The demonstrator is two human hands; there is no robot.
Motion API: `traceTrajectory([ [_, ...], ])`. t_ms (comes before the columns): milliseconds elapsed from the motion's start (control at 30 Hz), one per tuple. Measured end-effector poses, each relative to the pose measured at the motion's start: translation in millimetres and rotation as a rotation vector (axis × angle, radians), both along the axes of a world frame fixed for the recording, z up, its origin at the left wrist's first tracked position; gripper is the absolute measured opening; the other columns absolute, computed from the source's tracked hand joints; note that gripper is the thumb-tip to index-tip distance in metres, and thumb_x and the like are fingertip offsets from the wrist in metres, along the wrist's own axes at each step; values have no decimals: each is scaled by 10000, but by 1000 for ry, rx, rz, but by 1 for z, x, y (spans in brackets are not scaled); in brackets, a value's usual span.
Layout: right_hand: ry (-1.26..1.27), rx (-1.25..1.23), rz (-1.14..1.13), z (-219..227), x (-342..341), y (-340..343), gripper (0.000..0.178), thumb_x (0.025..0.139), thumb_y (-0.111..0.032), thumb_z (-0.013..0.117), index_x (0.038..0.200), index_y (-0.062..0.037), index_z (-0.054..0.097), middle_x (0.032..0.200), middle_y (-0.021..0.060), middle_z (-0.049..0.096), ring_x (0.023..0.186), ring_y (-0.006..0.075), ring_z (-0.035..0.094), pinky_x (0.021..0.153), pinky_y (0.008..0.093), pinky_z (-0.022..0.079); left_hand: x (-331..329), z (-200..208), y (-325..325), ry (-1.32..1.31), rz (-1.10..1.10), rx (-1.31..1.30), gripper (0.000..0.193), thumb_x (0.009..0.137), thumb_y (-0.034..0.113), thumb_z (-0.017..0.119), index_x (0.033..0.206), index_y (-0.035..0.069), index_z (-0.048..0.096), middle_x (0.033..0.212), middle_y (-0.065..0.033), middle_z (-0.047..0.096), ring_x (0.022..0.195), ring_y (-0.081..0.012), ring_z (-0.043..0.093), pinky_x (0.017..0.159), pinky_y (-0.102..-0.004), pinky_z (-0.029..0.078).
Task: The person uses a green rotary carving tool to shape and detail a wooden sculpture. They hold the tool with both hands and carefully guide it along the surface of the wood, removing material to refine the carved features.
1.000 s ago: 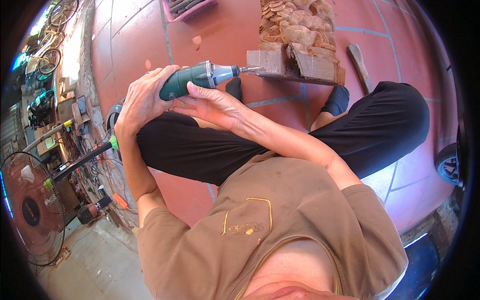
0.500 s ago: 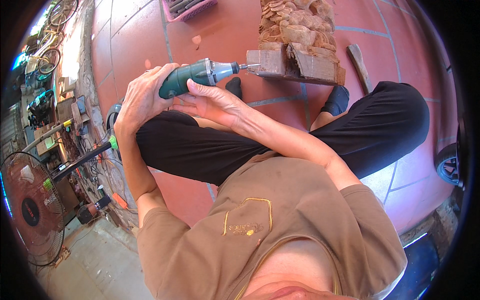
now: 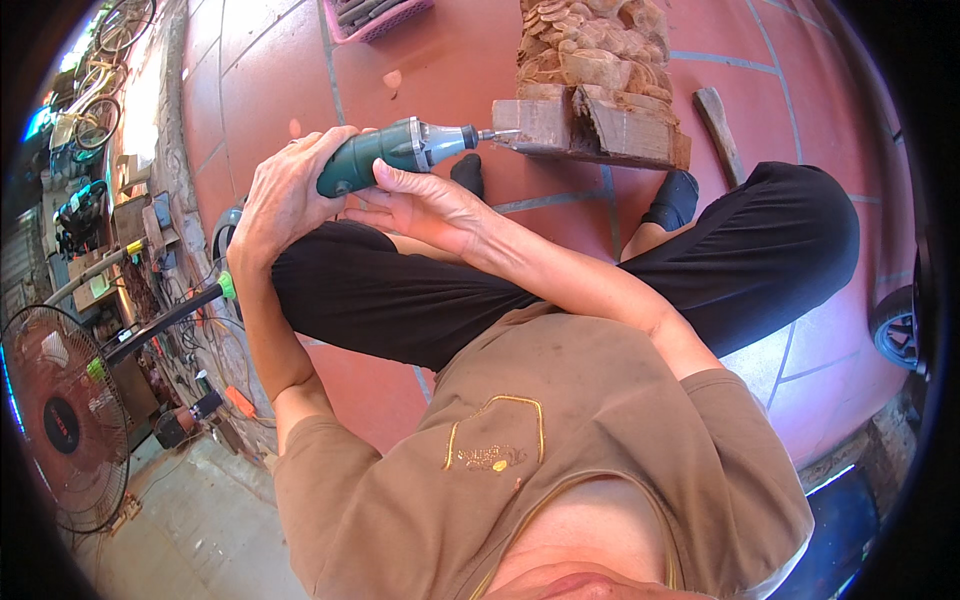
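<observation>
A green rotary grinder (image 3: 370, 158) with a silver collar and black nose lies sideways above my lap, its thin metal bit (image 3: 500, 133) pointing right. My left hand (image 3: 285, 195) wraps round the rear of its body. Beneath the body is my right hand (image 3: 430, 205), its thumb pressed against the casing and its fingers reaching toward my left hand. The bit's tip overlaps the left end of a carved wooden block (image 3: 600, 120); whether they touch I cannot tell. The block has a rough base and rounded, overlapping carved shapes on top.
A wooden handle or stick (image 3: 718, 135) lies right of the block. A pink basket (image 3: 380, 20) with dark bars is at the far edge. To the left are a standing fan (image 3: 65, 420), tools and cables. A wheel (image 3: 897, 330) shows at the right. My crossed legs are below the grinder.
</observation>
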State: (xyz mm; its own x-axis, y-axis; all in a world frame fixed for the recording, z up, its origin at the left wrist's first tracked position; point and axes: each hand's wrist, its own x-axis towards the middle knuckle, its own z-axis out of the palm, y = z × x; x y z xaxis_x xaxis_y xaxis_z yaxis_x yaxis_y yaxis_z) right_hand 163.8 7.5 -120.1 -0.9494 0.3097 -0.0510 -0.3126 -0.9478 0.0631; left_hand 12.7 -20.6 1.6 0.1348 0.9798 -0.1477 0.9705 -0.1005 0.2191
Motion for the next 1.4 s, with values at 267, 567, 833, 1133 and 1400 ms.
traceTrajectory([
  [267,4,4,5,1,0,3,483,871,-188,689,1288,-76,472,1274,114,543,1271,270,460,1121,506,320,2,3,2,-14,38,-64,485,676,45,664,1152,62,571,1003,-163,641,942,-356,617,815,-409,489],
  [567,-5,-3,-3,0,-1,3,474,869,-193,691,1275,-65,483,1259,113,552,1259,274,470,1117,501,332,2,4,3,7,54,-71,477,676,40,663,1143,64,568,992,-159,638,928,-356,616,807,-409,488],
  [833,-4,6,10,-1,-2,6,519,861,-223,702,1284,-32,469,1279,152,538,1276,287,454,1123,481,331,3,4,4,-11,38,-45,449,694,47,658,1133,59,566,983,-168,635,922,-364,615,804,-414,483],
  [1133,7,29,-7,0,-3,9,515,856,-235,708,1272,-31,484,1256,150,559,1239,289,495,1098,475,368,4,6,5,3,39,-41,434,703,46,653,1127,71,565,973,-170,631,917,-366,614,796,-418,483],
  [1400,11,53,-16,-2,-5,13,499,868,-242,697,1274,-44,486,1250,140,563,1230,285,501,1091,477,368,1,5,7,34,17,-26,437,722,119,676,1140,84,555,954,-159,644,894,-361,626,783,-420,497],
])
